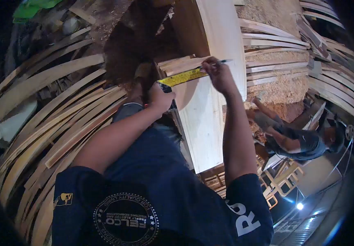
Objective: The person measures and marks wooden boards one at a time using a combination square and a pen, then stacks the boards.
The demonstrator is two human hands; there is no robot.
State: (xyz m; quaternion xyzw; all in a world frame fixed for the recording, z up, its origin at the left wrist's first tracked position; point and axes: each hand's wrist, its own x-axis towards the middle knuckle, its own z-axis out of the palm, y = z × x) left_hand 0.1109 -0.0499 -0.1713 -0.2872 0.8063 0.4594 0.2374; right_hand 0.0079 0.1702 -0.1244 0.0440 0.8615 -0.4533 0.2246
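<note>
Shirt (148,176) | yellow, dark-marked tape measure (183,77) | left grip (160,99) clasping it | right grip (219,76) clasping pen (227,61)

Across board (205,135), tape (182,77) from left hand (162,98) to right hand (219,77), pencil (225,61) in the latter, wood pieces (181,65) just beyond tape; to left of board, planks (70,67); to right, slats (267,43), shavings (277,92) among slats, second person (304,141) beside shavings.

A yellow tape measure (184,76) — pulled out straight — reaches over a pale board (203,127). A thin pen or pencil (226,61) is by the tape's end.
</note>
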